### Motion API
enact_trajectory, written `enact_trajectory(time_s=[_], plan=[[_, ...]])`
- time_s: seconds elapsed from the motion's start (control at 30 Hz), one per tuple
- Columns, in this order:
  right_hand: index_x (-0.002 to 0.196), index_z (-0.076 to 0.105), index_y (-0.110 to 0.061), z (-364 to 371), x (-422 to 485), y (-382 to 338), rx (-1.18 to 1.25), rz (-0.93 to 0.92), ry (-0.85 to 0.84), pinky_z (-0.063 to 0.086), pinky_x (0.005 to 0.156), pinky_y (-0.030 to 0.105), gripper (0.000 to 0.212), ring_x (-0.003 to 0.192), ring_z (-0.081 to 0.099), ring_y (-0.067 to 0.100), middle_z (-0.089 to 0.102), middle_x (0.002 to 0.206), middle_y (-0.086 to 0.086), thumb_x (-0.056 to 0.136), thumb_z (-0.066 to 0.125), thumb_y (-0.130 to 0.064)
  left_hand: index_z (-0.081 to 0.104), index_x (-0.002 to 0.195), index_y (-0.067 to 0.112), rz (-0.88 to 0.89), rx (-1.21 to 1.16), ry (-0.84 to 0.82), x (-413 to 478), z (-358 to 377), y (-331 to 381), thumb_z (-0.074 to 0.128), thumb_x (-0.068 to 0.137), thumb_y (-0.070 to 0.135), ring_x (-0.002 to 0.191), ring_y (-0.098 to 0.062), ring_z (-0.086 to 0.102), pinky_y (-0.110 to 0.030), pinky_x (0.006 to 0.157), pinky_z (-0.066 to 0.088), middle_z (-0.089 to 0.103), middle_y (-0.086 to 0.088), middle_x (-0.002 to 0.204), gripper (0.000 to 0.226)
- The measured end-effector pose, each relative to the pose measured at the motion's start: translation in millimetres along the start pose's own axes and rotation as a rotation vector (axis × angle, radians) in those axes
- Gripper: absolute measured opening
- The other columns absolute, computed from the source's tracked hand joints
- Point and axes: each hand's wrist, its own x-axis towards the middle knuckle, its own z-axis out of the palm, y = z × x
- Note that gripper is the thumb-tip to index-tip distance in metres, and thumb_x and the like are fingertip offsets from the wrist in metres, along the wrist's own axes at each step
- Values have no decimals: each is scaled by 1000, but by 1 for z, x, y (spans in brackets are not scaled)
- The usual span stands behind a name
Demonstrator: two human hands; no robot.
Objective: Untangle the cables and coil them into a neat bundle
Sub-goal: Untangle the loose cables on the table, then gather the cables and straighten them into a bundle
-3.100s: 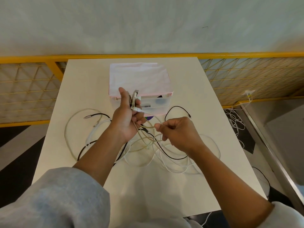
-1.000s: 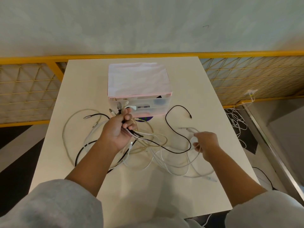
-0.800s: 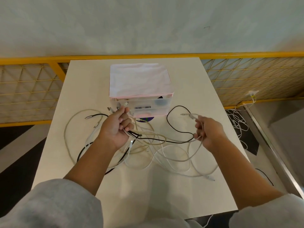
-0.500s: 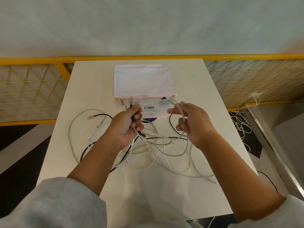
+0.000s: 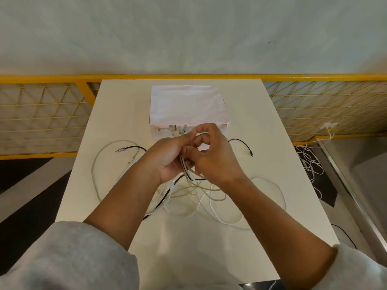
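Hanging cables (image 5: 189, 174) below left hand (image 5: 167, 159) grip

both hands are raised above the white table (image 5: 272, 122), touching each other. the left hand (image 5: 167, 162) grips a bunch of cables (image 5: 184, 193); their connectors (image 5: 177, 130) stand up above the fist. the right hand (image 5: 213, 158), fingers curled, pinches a light strand at the same bunch. below the hands, beige, white and black loops lie overlapping on the table. one black cable (image 5: 136, 146) ends in a metal plug at left. a box (image 5: 188, 105) with a pale pink lid sits behind the hands. grey sleeves (image 5: 73, 258) cover both forearms.
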Motion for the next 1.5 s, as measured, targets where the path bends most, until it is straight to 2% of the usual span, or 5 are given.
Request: enact_trajectory(time_s=[0.2, 0.37, 0.67, 1.07, 1.5], plan=[[124, 47, -30, 0, -1, -1, -85, -81, 119, 53, 67, 27, 53, 74, 58, 9, 57, 109, -10, 82, 78, -40, 56, 80, 10, 12, -154, 246, 2, 8, 22, 56, 102, 22, 50, -10, 53, -29, 53, 53, 55, 0, 62, 25], [114, 66, -15, -15, 8, 7, 78, -16, -231, 58, 93, 42, 39, 102, 70, 16, 72, 107, 1, 79, 83, -22, 46, 76, 13, 105, -345, 312, 4, 10, 50, 50, 105, 21, 54, -11, 41, -23, 49, 40, 39, -1, 65, 30], [75, 60, -5, -27, 19, -1, -21, -93, -202, 43, 62, 17, 21, 62, 53, 10, 56, 65, 1, 88, 75, -10, 43, 67, 11, 240, -478, 151, -20, 31, 101, 42, 107, 35, 52, -18, 46, -31, 61, 50, 40, -2, 52, 46], [83, 66, -7, -50, 33, -41, -90, -177, -193, 54, 74, 49, 22, 61, 60, 23, 67, 65, 11, 91, 74, -26, 41, 66, 16, 496, -542, 39, -47, 21, 172, 38, 107, 37, 35, -9, 28, -17, 40, 31, 31, 6, 46, 47], [81, 69, -6, -82, 46, -61, -125, -116, -187, 43, 49, 23, 20, 48, 46, 16, 53, 62, 7, 86, 79, -22, 40, 67, 14, 749, -765, 164, -66, 1, 217, 38, 108, 33, 38, -12, 32, -20, 43, 34, 33, 3, 48, 45]])
